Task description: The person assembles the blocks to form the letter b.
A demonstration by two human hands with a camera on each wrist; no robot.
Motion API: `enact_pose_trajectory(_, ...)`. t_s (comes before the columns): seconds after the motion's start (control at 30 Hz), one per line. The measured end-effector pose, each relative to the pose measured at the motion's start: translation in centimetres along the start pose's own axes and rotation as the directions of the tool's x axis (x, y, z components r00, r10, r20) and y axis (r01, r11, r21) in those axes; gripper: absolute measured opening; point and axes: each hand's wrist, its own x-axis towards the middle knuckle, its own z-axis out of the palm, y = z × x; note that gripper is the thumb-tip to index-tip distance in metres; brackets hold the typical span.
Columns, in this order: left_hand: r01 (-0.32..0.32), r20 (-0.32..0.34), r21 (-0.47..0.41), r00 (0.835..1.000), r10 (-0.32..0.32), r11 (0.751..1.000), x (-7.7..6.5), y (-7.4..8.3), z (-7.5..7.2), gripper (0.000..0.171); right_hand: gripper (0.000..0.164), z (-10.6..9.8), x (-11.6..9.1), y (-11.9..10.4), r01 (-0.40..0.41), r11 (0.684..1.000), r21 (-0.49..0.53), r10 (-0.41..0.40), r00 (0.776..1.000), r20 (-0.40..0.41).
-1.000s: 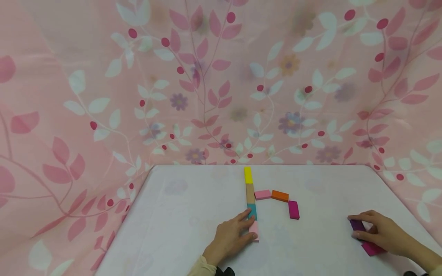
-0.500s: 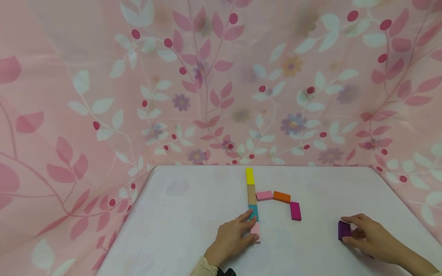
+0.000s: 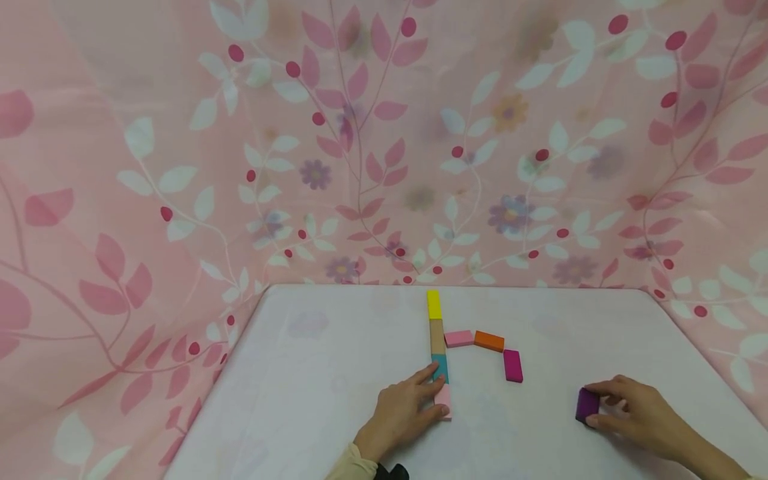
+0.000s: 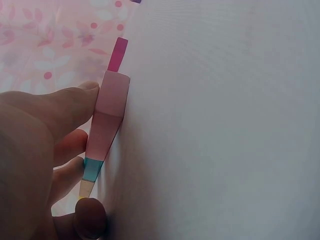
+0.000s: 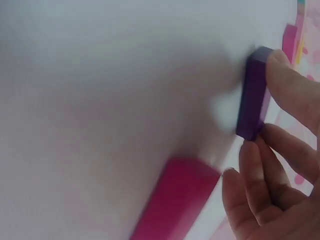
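Observation:
My right hand (image 3: 639, 413) pinches a purple block (image 3: 587, 405) between thumb and fingers at the right of the table; in the right wrist view the purple block (image 5: 254, 95) sits at its fingertips. Fingers of my left hand (image 3: 405, 413) rest on the teal block (image 3: 441, 368) and the light pink block (image 3: 443, 400). These two form the near part of a straight column, with a tan block (image 3: 437, 337) and a yellow block (image 3: 434, 305) beyond. In the left wrist view, the thumb touches the side of the pink block (image 4: 112, 95).
From the tan block, a pink block (image 3: 459, 339), an orange block (image 3: 489, 341) and a magenta block (image 3: 513, 366) curve rightward. Another magenta block (image 5: 175, 200) lies below the right hand, hidden in the head view. Floral cloth (image 3: 372, 147) hangs behind the white table (image 3: 336, 347).
My right hand has lifted the purple block away from the magenta block beside it and carried it left. My left hand stays in place.

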Motion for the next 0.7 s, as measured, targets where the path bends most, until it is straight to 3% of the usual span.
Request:
enact_pose_trajectory(0.1, 0.01, 0.004, 0.0, 1.0, -0.01, 1.0, 0.1, 0.0, 0.0, 0.057, 0.044, 0.5, 0.1, -0.9, -0.048, 0.999, -0.007, 0.048, 0.999, -0.022)
enact_pose_trajectory(0.4, -0.002, -0.01, 0.017, 1.0, 0.003, 1.0, 0.1, 0.0, 0.0, 0.055, 0.047, 1.4, 0.8, -3.9, -0.225, 0.974, -0.04, 0.227, 0.972, 0.054)
enact_pose_trajectory(0.63, -0.009, -0.019, 0.017, 1.0, 0.009, 1.0, 0.1, 0.1, 0.0, 0.055, 0.06, 1.9, 1.8, -6.1, -0.375, 0.921, -0.108, 0.39, 0.894, 0.219)
enact_pose_trajectory(0.7, -0.004, -0.014, 0.013, 1.0, 0.005, 1.0, 0.0, 0.1, 0.0, 0.055, 0.061, 2.2, 2.0, -6.7, -0.383, 0.916, -0.117, 0.4, 0.888, 0.228)
